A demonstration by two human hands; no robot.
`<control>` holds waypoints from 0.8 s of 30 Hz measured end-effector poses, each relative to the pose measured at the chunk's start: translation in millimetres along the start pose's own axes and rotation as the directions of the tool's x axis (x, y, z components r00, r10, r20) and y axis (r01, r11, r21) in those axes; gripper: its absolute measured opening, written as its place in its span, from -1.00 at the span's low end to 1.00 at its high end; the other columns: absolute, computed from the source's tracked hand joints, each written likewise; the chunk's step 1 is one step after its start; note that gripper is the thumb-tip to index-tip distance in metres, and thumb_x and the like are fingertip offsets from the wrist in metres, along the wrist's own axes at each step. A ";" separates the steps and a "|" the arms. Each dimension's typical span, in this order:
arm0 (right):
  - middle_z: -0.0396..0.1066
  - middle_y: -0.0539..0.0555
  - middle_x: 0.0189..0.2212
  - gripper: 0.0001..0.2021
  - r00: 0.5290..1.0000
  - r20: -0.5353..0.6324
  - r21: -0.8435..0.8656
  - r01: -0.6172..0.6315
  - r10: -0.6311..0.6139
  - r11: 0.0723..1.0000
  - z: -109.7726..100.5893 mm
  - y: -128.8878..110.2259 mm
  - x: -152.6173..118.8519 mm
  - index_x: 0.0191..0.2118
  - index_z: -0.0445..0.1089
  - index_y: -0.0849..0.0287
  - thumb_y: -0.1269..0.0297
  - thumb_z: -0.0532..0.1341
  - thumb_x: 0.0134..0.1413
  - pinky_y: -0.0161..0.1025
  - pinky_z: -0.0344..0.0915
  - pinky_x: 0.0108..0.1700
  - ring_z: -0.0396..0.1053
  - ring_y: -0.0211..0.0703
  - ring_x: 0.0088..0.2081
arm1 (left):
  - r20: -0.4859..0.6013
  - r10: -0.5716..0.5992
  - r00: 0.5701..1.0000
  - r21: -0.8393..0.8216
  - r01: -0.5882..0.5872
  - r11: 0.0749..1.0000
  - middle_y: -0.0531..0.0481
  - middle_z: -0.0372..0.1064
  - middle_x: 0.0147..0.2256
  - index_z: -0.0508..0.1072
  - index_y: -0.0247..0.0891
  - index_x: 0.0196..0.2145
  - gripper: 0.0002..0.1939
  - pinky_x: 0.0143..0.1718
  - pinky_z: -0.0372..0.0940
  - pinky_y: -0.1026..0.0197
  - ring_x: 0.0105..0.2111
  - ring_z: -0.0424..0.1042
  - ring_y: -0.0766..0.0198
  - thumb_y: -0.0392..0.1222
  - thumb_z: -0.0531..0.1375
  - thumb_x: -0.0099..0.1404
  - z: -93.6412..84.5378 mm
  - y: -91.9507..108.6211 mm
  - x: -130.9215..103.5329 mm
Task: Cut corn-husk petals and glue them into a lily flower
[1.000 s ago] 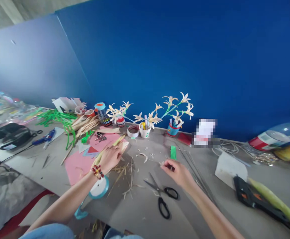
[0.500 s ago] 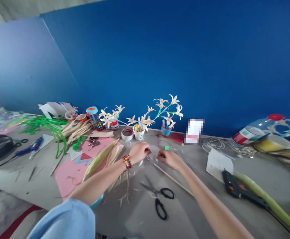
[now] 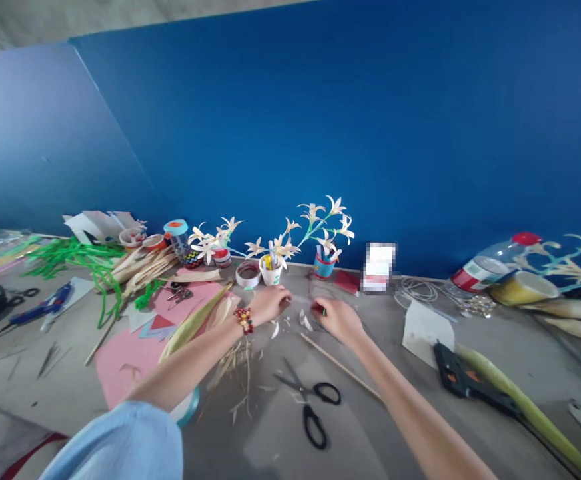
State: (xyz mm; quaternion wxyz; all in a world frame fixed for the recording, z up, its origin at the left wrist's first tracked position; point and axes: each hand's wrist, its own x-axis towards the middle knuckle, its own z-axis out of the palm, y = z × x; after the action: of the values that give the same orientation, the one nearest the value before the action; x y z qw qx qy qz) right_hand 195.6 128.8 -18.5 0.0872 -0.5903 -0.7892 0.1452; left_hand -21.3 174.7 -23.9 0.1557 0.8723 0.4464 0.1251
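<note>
My left hand [image 3: 269, 304], with a beaded bracelet [image 3: 244, 321] at the wrist, hovers low over the table. Its fingers curl loosely and seem apart, with nothing visible in them. Opposite it, my right hand [image 3: 339, 320] pinches a small green piece [image 3: 324, 311], perhaps tape. Small white petal-like pieces [image 3: 306, 321] lie on the table between the hands. Nearer to me rest open black-handled scissors [image 3: 304, 393], and a thin stick [image 3: 339, 364] runs diagonally toward my right forearm.
Pale flowers [image 3: 328, 217] stand in cups at the blue wall, beside a tape roll [image 3: 248, 274]. To the left are pink paper [image 3: 120, 373], green strips [image 3: 70, 253] and husks [image 3: 143, 267]. A black glue gun [image 3: 475, 383] and a bottle [image 3: 480, 270] lie at right.
My hands have moved apart slightly, and white pieces now show between them. The green piece has come into my right fingers. The whole view has shifted a little.
</note>
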 end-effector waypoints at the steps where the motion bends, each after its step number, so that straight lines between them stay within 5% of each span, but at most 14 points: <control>1: 0.52 0.08 -0.19 -0.84 0.998 0.007 0.011 0.060 -0.060 0.998 1.5 -5.1 -4.9 -0.18 0.44 0.09 0.30 0.12 0.24 -0.30 0.23 -0.26 0.45 -0.09 -0.19 | 0.005 0.001 1.000 0.000 -0.001 1.000 -0.04 0.48 -0.21 0.53 -0.19 -0.22 -0.81 -0.17 0.24 0.24 -0.20 0.43 0.21 -0.20 0.12 0.31 -7.1 -6.6 -7.7; 6: 0.47 0.06 -0.14 -0.78 0.949 0.083 0.024 0.302 -0.303 0.953 23.8 -38.4 -11.3 -0.05 0.43 0.01 0.30 0.14 0.23 -0.33 0.24 -0.21 0.44 -0.13 -0.16 | 0.053 -0.014 0.999 0.026 0.013 1.000 -0.02 0.46 -0.25 0.54 -0.18 -0.30 -0.87 -0.21 0.24 0.25 -0.24 0.42 0.22 -0.21 0.18 0.24 -23.7 -29.7 -45.1; 13: 0.48 0.18 -0.17 -0.76 0.933 0.116 -0.092 0.352 -0.341 0.931 47.0 -64.2 2.0 -0.13 0.46 0.11 0.41 0.07 0.24 -0.22 0.27 -0.21 0.43 0.00 -0.16 | 0.021 -0.014 1.000 0.068 0.013 0.998 -0.09 0.43 -0.26 0.51 -0.24 -0.34 -0.88 -0.18 0.24 0.16 -0.22 0.41 0.14 -0.31 0.15 0.20 -2.7 -24.0 -57.6; 19: 0.47 0.08 -0.13 -0.79 0.954 0.034 -0.098 0.301 -0.299 0.949 20.4 -27.8 -8.1 -0.11 0.43 0.08 0.33 0.06 0.27 -0.29 0.25 -0.18 0.41 -0.10 -0.13 | -0.005 -0.018 1.000 -0.001 0.018 1.000 -0.07 0.46 -0.30 0.50 -0.26 -0.37 -0.88 -0.23 0.24 0.21 -0.28 0.42 0.19 -0.34 0.15 0.18 -1.3 -12.8 -39.9; 24: 0.47 0.17 -0.15 -0.77 0.976 -0.030 -0.117 0.209 -0.214 0.971 3.3 9.2 -10.1 -0.13 0.44 0.16 0.34 0.04 0.29 -0.26 0.23 -0.17 0.40 -0.04 -0.11 | -0.016 -0.084 0.996 -0.084 0.083 0.993 -0.04 0.50 -0.33 0.51 -0.24 -0.30 -0.87 -0.32 0.25 0.24 -0.32 0.44 0.21 -0.24 0.16 0.24 9.9 6.4 -2.0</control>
State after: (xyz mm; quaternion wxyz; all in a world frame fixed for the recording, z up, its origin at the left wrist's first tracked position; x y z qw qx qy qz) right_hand 205.9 121.2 -24.3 0.0852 -0.5097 -0.8526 0.0779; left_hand -14.2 168.0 -30.7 0.1925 0.8444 0.4784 0.1454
